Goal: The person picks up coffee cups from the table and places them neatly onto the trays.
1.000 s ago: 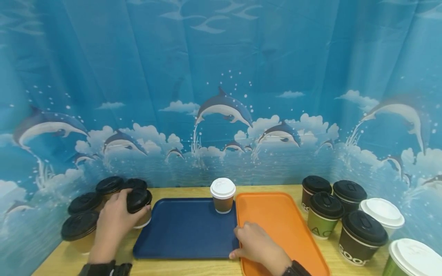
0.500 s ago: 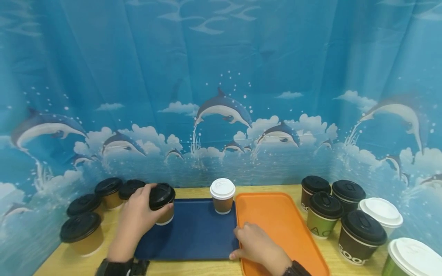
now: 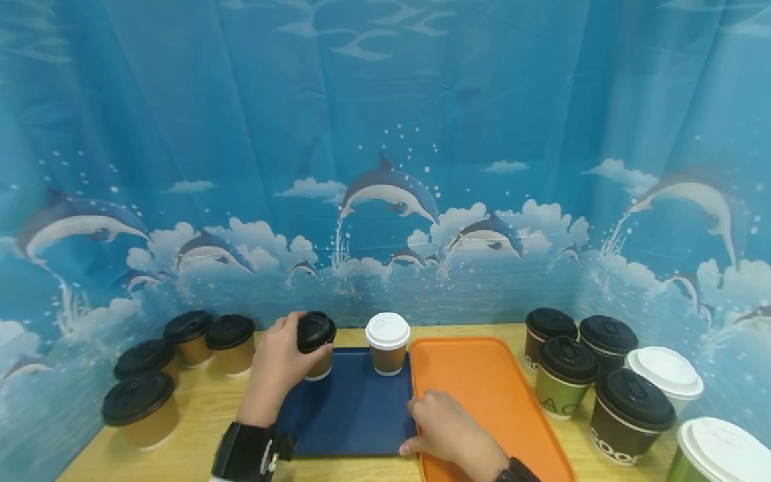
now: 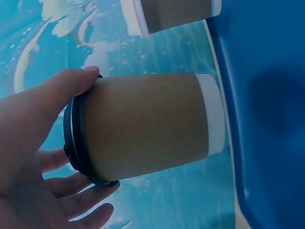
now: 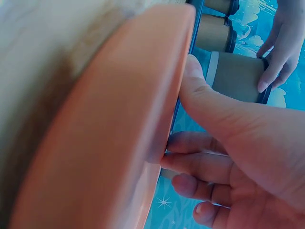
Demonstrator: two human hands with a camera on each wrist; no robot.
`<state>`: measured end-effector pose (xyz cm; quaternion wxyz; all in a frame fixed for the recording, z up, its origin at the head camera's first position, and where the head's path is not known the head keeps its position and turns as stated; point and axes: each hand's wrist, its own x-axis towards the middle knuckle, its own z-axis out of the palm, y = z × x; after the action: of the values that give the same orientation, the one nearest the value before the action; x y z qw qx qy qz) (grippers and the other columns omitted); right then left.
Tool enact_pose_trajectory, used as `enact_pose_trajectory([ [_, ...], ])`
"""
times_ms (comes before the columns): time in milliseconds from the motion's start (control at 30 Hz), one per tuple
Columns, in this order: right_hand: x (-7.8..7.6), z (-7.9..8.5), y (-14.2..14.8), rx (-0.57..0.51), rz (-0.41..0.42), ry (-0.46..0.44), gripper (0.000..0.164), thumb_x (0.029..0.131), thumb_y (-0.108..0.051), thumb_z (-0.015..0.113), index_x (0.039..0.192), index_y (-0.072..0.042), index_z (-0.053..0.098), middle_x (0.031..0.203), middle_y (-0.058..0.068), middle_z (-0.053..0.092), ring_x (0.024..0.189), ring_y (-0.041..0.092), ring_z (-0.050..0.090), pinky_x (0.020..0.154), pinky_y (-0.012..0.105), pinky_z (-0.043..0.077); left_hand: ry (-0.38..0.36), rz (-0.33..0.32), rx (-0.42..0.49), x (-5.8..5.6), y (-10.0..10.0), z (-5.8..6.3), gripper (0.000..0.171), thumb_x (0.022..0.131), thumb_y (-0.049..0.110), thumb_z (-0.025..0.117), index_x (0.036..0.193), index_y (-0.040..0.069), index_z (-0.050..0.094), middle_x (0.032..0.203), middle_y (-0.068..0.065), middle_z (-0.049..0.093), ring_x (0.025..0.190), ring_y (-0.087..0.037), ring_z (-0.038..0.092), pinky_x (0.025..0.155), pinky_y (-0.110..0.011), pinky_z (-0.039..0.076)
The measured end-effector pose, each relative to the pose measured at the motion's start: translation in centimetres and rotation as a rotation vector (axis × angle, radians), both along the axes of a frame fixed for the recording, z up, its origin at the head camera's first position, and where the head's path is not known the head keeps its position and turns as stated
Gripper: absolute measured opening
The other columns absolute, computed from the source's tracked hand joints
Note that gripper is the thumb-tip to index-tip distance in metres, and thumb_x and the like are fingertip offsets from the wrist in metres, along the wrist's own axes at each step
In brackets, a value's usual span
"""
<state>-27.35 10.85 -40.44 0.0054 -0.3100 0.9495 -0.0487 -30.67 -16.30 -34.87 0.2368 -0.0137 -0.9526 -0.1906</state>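
My left hand (image 3: 277,365) grips a brown paper coffee cup (image 4: 147,124) by its black lid (image 3: 316,330), thumb on one side and fingers on the other. The cup is upright, its white base close over the far part of the blue tray (image 3: 361,415). On that tray's far right corner stands a brown cup with a white lid (image 3: 388,353). My right hand (image 3: 448,428) rests where the blue tray meets the orange tray (image 3: 482,381). In the right wrist view its thumb (image 5: 195,76) and fingertips touch the rim, the fingers loosely bent.
Several brown cups with black lids (image 3: 144,412) stand on the wooden table at the left. To the right of the orange tray, green cups (image 3: 563,391) and dark cups (image 3: 626,422) stand close together, with black or white lids. A dolphin-print curtain (image 3: 385,134) hangs behind.
My left hand has carried the black-lidded cup rightward from the left group to over the blue tray. My right hand and the trays have stayed in place.
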Motion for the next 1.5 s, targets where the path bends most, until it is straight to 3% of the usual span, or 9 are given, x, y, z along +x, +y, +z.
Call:
enact_pose_trajectory([
  [300,-0.1,0.0,-0.1,0.018,0.000,-0.006,0.052,0.068,-0.059,0.068,0.088,-0.011,0.065,0.061,-0.004,0.043,0.056,0.009,0.041,0.051,0.026,0.037,0.015,-0.005,-0.054,-2.4,0.8,-0.6,0.081,0.069,0.055,0.074,0.128,0.005,0.049,0.115,-0.021,0.056,0.099,-0.037,0.058,0.076,-0.051,0.050],
  [500,0.0,0.0,-0.2,0.018,-0.012,0.001,0.051,0.068,-0.059,0.069,0.087,-0.012,0.065,0.061,-0.004,0.043,0.056,0.009,0.041,0.052,0.026,0.037,-0.043,-0.017,-0.033,-3.5,1.6,-1.7,0.081,0.069,0.056,0.073,0.127,0.005,0.049,0.114,-0.020,0.056,0.101,-0.036,0.058,0.079,-0.050,0.050],
  [867,0.2,0.0,-0.5,0.012,-0.011,-0.007,0.048,0.069,-0.057,0.069,0.085,-0.012,0.064,0.060,-0.004,0.042,0.055,0.008,0.040,0.052,0.025,0.036,-0.051,0.005,-0.018,-3.7,2.0,-2.4,0.079,0.067,0.055,0.075,0.126,0.007,0.053,0.112,-0.019,0.057,0.096,-0.035,0.059,0.075,-0.049,0.051],
  [1067,0.1,-0.1,-0.4,0.002,0.006,0.022,0.049,0.068,-0.057,0.070,0.085,-0.011,0.064,0.061,-0.003,0.043,0.056,0.009,0.041,0.051,0.026,0.037,-0.051,0.015,0.049,-3.9,2.1,-3.2,0.075,0.065,0.051,0.079,0.124,0.009,0.059,0.113,-0.018,0.058,0.099,-0.035,0.059,0.077,-0.049,0.051],
  [1233,-0.1,-0.1,-0.4,0.014,-0.003,0.025,0.050,0.068,-0.057,0.070,0.087,-0.011,0.064,0.061,-0.003,0.043,0.056,0.009,0.041,0.052,0.026,0.038,-0.034,0.019,0.057,-4.0,2.3,-3.4,0.075,0.064,0.051,0.080,0.123,0.010,0.060,0.111,-0.018,0.058,0.098,-0.034,0.059,0.078,-0.049,0.051],
  [1500,-0.1,-0.2,-0.3,0.020,-0.019,-0.004,0.052,0.068,-0.057,0.070,0.091,-0.010,0.066,0.062,-0.004,0.044,0.057,0.008,0.041,0.052,0.025,0.038,-0.065,0.032,0.054,-4.1,2.4,-3.5,0.074,0.064,0.051,0.080,0.124,0.012,0.060,0.110,-0.016,0.058,0.099,-0.033,0.059,0.079,-0.050,0.050],
])
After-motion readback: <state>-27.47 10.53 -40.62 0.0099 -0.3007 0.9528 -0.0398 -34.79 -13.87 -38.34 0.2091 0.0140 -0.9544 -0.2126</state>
